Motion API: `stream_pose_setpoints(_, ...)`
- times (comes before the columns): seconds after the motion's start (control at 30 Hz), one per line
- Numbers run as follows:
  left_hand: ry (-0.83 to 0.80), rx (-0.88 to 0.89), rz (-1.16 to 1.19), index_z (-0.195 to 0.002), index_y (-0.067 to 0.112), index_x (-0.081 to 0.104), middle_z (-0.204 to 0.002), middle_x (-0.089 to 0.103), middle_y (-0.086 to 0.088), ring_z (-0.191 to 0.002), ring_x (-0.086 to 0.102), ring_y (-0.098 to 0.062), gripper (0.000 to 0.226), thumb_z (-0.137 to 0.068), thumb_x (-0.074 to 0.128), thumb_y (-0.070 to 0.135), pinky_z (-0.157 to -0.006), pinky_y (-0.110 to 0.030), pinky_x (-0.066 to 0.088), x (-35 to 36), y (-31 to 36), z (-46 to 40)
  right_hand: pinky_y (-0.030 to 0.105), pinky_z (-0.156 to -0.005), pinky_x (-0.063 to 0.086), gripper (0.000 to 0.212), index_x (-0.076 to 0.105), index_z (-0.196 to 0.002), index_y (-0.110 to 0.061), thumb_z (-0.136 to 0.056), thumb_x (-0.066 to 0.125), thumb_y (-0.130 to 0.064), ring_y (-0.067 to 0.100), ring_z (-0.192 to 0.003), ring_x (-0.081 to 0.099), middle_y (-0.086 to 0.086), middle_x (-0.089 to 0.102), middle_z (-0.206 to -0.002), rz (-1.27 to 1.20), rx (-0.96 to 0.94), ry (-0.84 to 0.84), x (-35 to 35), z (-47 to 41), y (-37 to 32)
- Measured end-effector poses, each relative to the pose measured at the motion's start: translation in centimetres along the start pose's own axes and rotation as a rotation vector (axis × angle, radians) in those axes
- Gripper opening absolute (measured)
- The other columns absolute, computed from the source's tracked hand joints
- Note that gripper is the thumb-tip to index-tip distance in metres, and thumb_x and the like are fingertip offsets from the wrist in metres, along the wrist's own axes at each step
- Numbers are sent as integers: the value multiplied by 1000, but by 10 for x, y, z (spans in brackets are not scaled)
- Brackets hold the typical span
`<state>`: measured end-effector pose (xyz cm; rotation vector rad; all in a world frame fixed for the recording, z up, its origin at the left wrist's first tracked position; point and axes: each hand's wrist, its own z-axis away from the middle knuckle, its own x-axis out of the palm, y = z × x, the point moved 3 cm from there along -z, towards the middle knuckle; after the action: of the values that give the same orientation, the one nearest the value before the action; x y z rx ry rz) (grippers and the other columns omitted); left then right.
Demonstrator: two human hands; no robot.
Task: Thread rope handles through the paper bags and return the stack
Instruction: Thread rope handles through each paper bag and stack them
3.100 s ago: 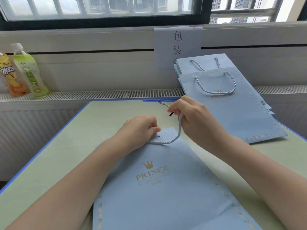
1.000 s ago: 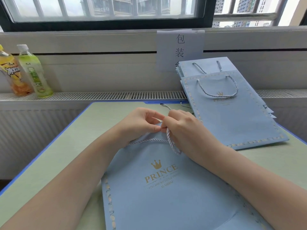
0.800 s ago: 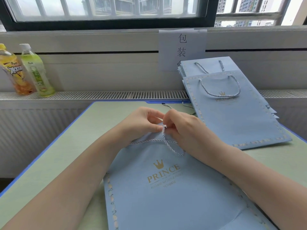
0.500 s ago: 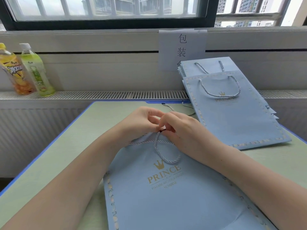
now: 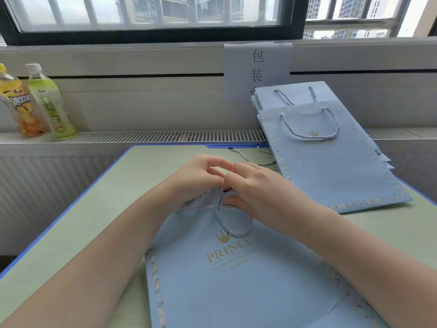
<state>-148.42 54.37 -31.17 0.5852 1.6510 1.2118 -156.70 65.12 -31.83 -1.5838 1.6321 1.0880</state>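
A flat light-blue paper bag (image 5: 236,280) with gold "PRINCE" lettering lies in front of me on the table. A grey-white twisted rope handle (image 5: 233,224) loops over the bag's upper part, one end running left along the top edge. My left hand (image 5: 196,176) pinches the bag's top edge. My right hand (image 5: 255,188) pinches the rope's black-tipped end at that edge, fingertips against my left fingers. A stack of blue bags (image 5: 331,162) with handles fitted leans at the back right.
A loose rope (image 5: 250,157) lies on the pale green table (image 5: 82,221) beside the stack. Two drink bottles (image 5: 35,102) stand on the radiator ledge at far left. A paper sign (image 5: 257,67) hangs on the wall under the window.
The rope's free end went from raised in my right hand down to the bag's top edge. The loop on the bag has grown larger. Both hands have stayed together there.
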Motion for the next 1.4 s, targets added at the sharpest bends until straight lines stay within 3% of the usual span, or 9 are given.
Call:
stream_pose_setpoints(0.13, -2, 16, 27, -104, 6, 67, -92, 73, -17, -67, 67, -12, 34, -85, 45, -12, -57, -16, 49, 3, 4, 3, 27, -51, 31, 20, 58, -84, -11, -72, 72, -4, 22, -70, 56, 1, 55, -77, 138, -25, 71, 1, 2, -4)
stream_pose_setpoints(0.27, 28, 23, 47, -96, 17, 69, -93, 73, -15, -77, 64, -21, 40, -84, 44, -11, -79, -36, 51, 3, 1, 0, 30, -44, 46, 23, 54, -80, -7, -70, 72, 3, 24, -69, 55, 8, 56, -80, 98, -10, 144, 6, 1, 2)
stream_pose_setpoints(0.37, 45, 3, 54, -90, 19, 70, -95, 72, -18, -80, 60, -26, 38, -84, 45, -9, -84, -46, 48, 0, -1, -3, 32, -54, 51, 27, 56, -87, -5, -69, 67, 12, 25, -70, 57, 8, 54, -78, 56, 26, 121, 10, 2, 10)
stream_pose_setpoints(0.67, 61, 0, 36, -95, 17, 69, -96, 73, -13, -84, 60, -27, 42, -86, 39, -12, -84, -46, 48, -1, 0, -2, 27, -52, 39, 4, 58, -86, -7, -87, 54, -7, 23, -67, 51, 6, 54, -80, -46, 50, 202, -3, 2, 12)
stream_pose_setpoints(0.83, 65, 10, 30, -90, 19, 69, -95, 73, -14, -75, 52, -24, 39, -88, 42, -9, -71, -36, 40, -3, 0, -1, 26, -56, 40, 24, 59, -89, -6, -90, 42, -22, 17, -65, 47, 1, 56, -81, -255, 93, 262, -3, 3, 13)
stream_pose_setpoints(0.97, 51, 16, 31, -100, 12, 68, -94, 73, -14, -85, 65, -30, 35, -88, 43, -10, -83, -44, 50, -1, 1, -2, 34, -55, 48, 32, 65, -96, -6, -93, 38, -23, 27, -64, 55, 8, 58, -85, -215, 61, 228, 0, 2, 9)
stream_pose_setpoints(1.1, 39, 15, 36, -99, 14, 69, -96, 73, -14, -73, 65, -21, 34, -88, 45, -9, -68, -27, 51, -3, -1, -2, 30, -55, 44, 28, 63, -93, -7, -92, 40, -23, 23, -61, 52, 5, 57, -83, -239, 71, 270, -2, 2, 9)
stream_pose_setpoints(1.23, 1, 34, 29, -98, 9, 70, -99, 73, -12, -94, 69, -21, 25, -84, 58, -8, -87, -27, 52, -4, 1, -2, 21, -58, 34, 23, 61, -90, -6, -91, 43, -21, 14, -63, 44, 3, 55, -81, -260, 85, 288, -2, 2, 10)
stream_pose_setpoints(1.4, 0, -61, -36, -82, 13, 72, -81, 73, -3, -73, 65, -9, 9, -82, 68, 5, -73, -21, 50, -10, -1, -1, 29, -53, 39, 14, 58, -87, -4, -89, 47, -12, 21, -59, 45, 4, 53, -80, -244, 56, 289, -1, 2, 5)
